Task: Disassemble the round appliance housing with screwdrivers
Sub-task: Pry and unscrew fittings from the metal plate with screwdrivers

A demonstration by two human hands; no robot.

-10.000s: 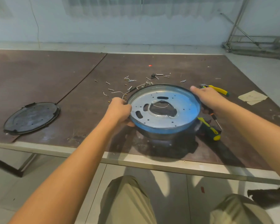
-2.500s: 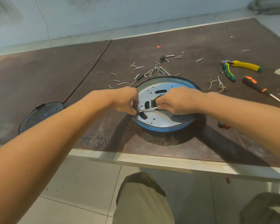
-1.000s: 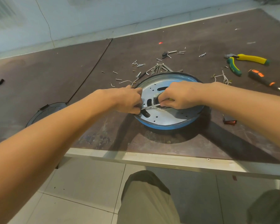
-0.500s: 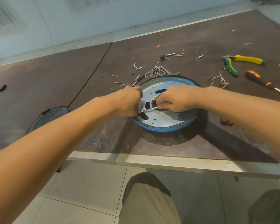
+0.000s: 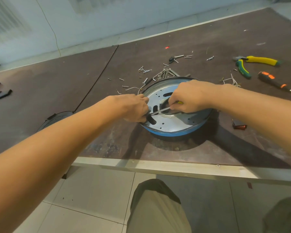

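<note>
Bracing housing [image 5: 172, 124]: left hand [image 5: 133, 108] grips its rim, right hand [image 5: 191, 96] clenches screwdriver [image 5: 159, 111]. Looks like stiff, light sheet metal; rim is the best hold.

**Tally at the Bench**

One round housing [image 5: 175, 126]. Two hands: left hand [image 5: 133, 106], right hand [image 5: 191, 96]. Two screwdrivers: steel-shafted screwdriver [image 5: 160, 111], orange-handled screwdriver [image 5: 274, 80]. One pair of pliers [image 5: 252, 63]. One black lid [image 5: 57, 117]. One small red-and-black part [image 5: 238, 126]. Scattered loose screws [image 5: 165, 73]: too many to count.

Round blue-rimmed metal housing [image 5: 172, 127] lies flat; a screwdriver [image 5: 158, 112] slants across its perforated face.
</note>
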